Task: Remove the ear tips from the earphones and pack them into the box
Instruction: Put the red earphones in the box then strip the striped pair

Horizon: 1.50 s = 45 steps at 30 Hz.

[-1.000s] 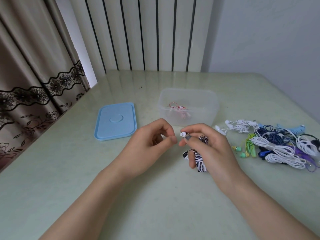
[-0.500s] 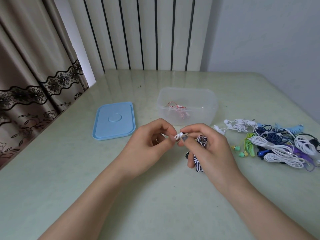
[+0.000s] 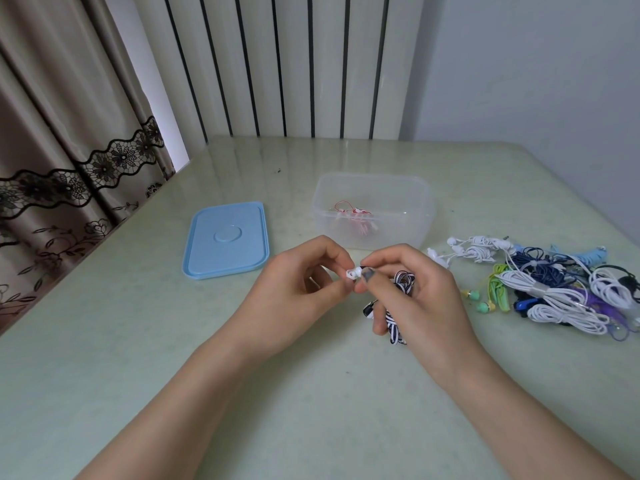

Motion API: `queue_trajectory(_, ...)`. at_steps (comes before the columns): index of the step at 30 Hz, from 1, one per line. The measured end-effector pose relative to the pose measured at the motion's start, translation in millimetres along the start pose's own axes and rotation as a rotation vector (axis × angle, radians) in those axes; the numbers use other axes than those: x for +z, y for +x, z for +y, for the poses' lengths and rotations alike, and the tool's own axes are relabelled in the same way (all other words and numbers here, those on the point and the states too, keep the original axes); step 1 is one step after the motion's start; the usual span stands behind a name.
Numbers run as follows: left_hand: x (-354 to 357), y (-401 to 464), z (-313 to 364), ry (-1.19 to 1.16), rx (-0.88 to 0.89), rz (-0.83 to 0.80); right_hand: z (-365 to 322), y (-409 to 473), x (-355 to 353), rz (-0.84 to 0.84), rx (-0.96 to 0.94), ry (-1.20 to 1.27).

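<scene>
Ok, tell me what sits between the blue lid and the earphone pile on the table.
In the head view, the clear box and both hands, left hand and right hand, lie between the blue lid and the earphone pile.

From the hands (image 3: 346, 292), the box (image 3: 372, 188) stands close at twelve o'clock, open on top, a red earphone (image 3: 353, 214) lying inside. The lid (image 3: 227, 239) lies flat at ten o'clock, with a bare lane of table (image 3: 294, 209) between lid and box. At three o'clock a heap of earphones (image 3: 554, 285) blocks the right side. Toward six o'clock the tabletop lies bare around the forearms.
</scene>
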<state>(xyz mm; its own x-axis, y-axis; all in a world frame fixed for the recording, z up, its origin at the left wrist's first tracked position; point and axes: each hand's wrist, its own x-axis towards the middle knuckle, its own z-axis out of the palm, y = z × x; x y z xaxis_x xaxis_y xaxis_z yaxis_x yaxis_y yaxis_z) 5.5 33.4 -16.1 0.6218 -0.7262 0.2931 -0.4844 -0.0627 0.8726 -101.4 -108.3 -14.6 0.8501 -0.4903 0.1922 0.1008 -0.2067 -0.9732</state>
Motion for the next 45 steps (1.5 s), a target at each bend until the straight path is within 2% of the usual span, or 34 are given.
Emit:
queue_trajectory(15,-1,-1,0,0.085,0.062,0.005,3,2,-2,-0.005,-0.005,0.038)
queue_trajectory(26,-5,1,0,-0.243,-0.08,-0.047,2,5,-8,-0.106,0.085,0.212)
queue_trajectory(37,-10,3,4,-0.377,-0.2,-0.098,-1,5,-6,-0.163,0.125,0.256)
queue_trajectory(40,-4,2,5,-0.31,-0.143,-0.035,-1,5,-6,-0.158,0.146,0.282)
queue_trajectory(45,9,0,6,-0.121,0.114,0.08,-1,7,-7,-0.147,0.171,0.336)
